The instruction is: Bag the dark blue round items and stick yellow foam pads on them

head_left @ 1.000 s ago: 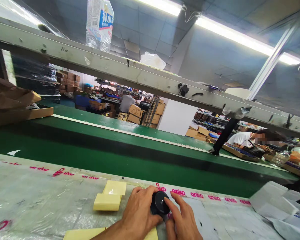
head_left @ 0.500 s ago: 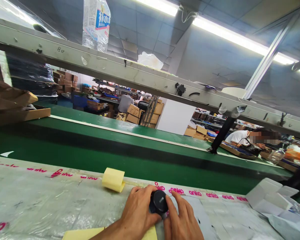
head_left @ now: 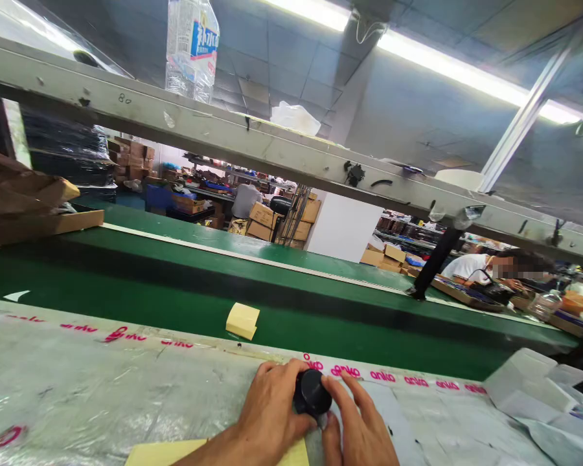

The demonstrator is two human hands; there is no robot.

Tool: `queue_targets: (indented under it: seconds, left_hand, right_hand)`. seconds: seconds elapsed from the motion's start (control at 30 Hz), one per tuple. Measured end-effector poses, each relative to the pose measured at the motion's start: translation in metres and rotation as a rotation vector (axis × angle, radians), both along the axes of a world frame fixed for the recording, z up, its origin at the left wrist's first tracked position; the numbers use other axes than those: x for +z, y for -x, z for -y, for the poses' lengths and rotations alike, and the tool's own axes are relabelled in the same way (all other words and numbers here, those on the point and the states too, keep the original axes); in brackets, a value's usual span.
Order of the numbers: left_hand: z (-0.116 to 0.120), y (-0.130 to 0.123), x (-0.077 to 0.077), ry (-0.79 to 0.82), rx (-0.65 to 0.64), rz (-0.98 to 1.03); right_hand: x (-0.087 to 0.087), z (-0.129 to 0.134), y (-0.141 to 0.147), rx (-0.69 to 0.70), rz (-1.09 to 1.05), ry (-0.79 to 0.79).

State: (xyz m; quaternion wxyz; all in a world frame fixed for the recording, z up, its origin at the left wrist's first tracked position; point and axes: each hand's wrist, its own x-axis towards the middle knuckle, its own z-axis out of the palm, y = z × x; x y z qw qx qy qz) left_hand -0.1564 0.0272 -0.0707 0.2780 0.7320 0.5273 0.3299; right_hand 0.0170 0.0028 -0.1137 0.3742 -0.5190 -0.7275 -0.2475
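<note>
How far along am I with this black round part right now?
Done: one yellow piece already lies on the green belt. In hand: left hand and right hand both grip the black round part. Left: another yellow sheet lies beneath your wrists.

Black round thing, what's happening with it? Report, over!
Left hand and right hand both closed around black round part, above plastic-covered bench. Yellow pad apart on green belt. Nothing in the way.

Factory packing line: green conveyor belt, stacked cartons in bkgd, co-worker at next station.
</note>
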Motion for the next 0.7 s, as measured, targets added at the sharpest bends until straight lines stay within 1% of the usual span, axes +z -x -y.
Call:
queue_targets:
  seconds: [0.13, 0.3, 0.4, 0.5, 0.57, 0.63, 0.7]
  left_hand:
    - [0.0, 0.0, 0.002, 0.009, 0.009, -0.009]
    - [-0.002, 0.0, 0.001, 0.002, -0.001, -0.018]
    - [-0.003, 0.001, 0.001, -0.005, -0.01, -0.024]
    - [-0.002, 0.001, 0.001, 0.009, 0.0, -0.027]
    - [-0.001, 0.0, 0.0, 0.003, -0.01, -0.035]
    - [-0.002, 0.002, -0.001, -0.011, -0.04, -0.041]
    - [-0.006, 0.009, 0.0, -0.037, -0.108, -0.049]
  right_hand:
    - [0.002, 0.0, -0.005, 0.01, 0.046, -0.005]
    - [0.005, 0.002, 0.001, -0.049, 0.09, -0.039]
    - [0.003, 0.002, 0.004, -0.012, 0.083, -0.02]
    - [0.0, 0.002, 0.006, 0.015, 0.045, -0.012]
    - [0.001, 0.003, 0.007, 0.051, 0.008, 0.011]
    - [0.005, 0.004, 0.006, 0.066, -0.081, 0.035]
    - [0.009, 0.005, 0.004, 0.063, -0.203, 0.042]
